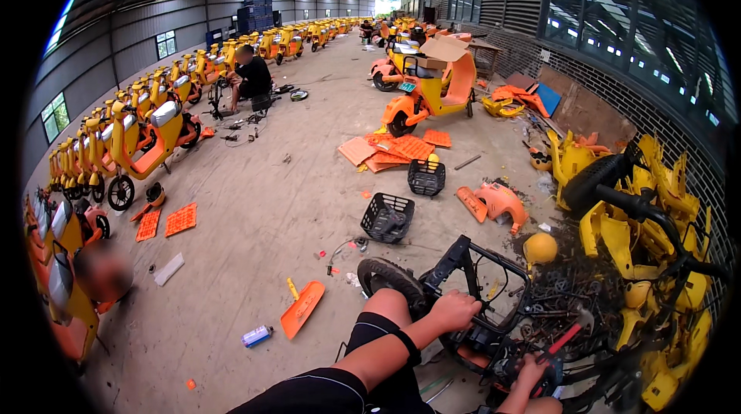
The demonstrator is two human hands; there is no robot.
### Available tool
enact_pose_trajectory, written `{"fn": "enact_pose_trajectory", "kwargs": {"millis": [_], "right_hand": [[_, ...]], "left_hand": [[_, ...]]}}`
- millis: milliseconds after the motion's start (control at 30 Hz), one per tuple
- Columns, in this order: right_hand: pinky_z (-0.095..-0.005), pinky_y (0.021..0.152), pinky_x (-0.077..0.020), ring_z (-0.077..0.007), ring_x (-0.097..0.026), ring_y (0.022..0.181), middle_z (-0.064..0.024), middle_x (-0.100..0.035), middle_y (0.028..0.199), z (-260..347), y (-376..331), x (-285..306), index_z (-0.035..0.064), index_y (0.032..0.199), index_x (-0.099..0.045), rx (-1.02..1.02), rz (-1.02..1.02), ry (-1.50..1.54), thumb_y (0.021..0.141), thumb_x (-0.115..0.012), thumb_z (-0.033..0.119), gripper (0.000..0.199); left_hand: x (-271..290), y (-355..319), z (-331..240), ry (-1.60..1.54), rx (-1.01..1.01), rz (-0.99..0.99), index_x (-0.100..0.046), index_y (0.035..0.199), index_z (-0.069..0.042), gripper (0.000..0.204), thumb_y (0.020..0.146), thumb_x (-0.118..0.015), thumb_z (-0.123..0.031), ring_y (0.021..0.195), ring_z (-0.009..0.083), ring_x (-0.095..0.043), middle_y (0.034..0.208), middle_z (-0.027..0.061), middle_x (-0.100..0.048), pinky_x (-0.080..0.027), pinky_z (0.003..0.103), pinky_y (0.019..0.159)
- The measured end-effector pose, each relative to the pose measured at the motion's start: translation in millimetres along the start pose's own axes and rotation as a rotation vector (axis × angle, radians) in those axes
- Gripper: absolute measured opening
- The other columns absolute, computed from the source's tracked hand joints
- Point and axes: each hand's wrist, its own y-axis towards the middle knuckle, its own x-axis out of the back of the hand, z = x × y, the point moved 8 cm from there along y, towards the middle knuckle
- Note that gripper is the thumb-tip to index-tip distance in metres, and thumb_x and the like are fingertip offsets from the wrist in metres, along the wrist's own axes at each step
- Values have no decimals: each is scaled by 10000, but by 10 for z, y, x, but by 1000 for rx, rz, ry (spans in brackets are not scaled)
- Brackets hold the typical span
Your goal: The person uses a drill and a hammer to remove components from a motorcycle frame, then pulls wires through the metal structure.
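A stripped black scooter frame (457,258) lies in front of me, its rear or front wheel (386,276) beside my bent knee. My left hand (455,311) is closed in a fist at a bar of this frame and appears to grip it. Lower right, my right hand (531,374) is wrapped round a dark power tool with red parts, seemingly a cordless drill (551,377); its tip is hidden among the frame parts. Just beyond that hand, a hammer (567,334) with a red handle rests on a heap of dark metal parts (567,294).
Yellow body panels (614,236) pile up along the right wall. Black baskets (388,218), orange panels (386,153) and an orange scooter (440,89) stand or lie ahead. An orange panel (302,310) and a spray can (257,336) lie left. Another person (253,78) sits near the scooter rows.
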Motion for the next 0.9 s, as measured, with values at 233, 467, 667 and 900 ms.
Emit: {"fn": "enact_pose_trajectory", "kwargs": {"millis": [233,467,667,900], "right_hand": [[-300,406,-382,-143,-477,457,-40,-537,638,-415,-190,-268,58,850,-571,-478,94,376,942,-590,141,125],[-332,419,-374,-171,-502,460,-25,-511,575,-588,-338,-370,105,707,-532,-549,160,165,889,-586,172,201],[-335,449,-409,-178,-537,488,-47,-565,606,-664,-224,-436,76,773,-582,-467,257,133,893,-635,195,178],[-288,505,-426,-141,-563,561,-28,-619,703,-579,-289,-445,73,878,-638,-372,223,221,926,-699,209,157]], "left_hand": [[76,-29,-15,40,-22,-85,-637,845,-149,177,747,-724,-268,784,266,-677,776,42,-655,-498,400,723],[53,-20,-11,32,-26,-71,-633,839,-147,196,734,-728,-281,793,269,-683,777,49,-658,-498,399,724],[72,-18,-15,30,-26,-79,-632,841,-143,191,733,-723,-272,792,272,-682,783,53,-659,-498,397,731],[21,15,6,36,-28,-78,-623,829,-135,185,728,-717,-258,780,275,-677,771,54,-648,-493,407,717]]}}
